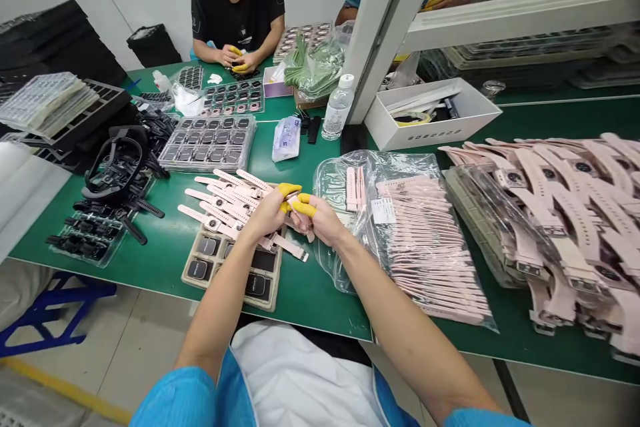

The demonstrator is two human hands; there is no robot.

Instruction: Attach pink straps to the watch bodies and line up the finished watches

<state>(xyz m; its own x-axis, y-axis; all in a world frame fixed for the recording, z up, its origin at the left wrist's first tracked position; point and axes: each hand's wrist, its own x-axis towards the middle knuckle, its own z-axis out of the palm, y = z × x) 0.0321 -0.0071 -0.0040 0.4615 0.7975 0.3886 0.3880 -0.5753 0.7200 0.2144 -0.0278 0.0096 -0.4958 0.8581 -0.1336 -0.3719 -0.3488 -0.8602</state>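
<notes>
My left hand (270, 211) and my right hand (323, 215) meet above the table, with yellow covers on some fingertips. Both are closed around a smartwatch with a pink strap; my fingers hide most of it. Under and left of my left hand, several watches with pink straps (220, 205) lie fanned out across a beige compartment tray (193, 285). Square dark watch bodies (199, 269) sit in that tray's compartments. Just right of my right hand is a clear plastic bag (325, 180), with a few pink straps (355, 188) on it.
A bag of many pink straps (425, 247) lies to the right, beside stacked trays of pink-strapped watches (560, 213). Black straps (120, 167) pile up at left. A bottle (339, 107) and white box (435, 113) stand behind. A co-worker (240, 13) sits opposite.
</notes>
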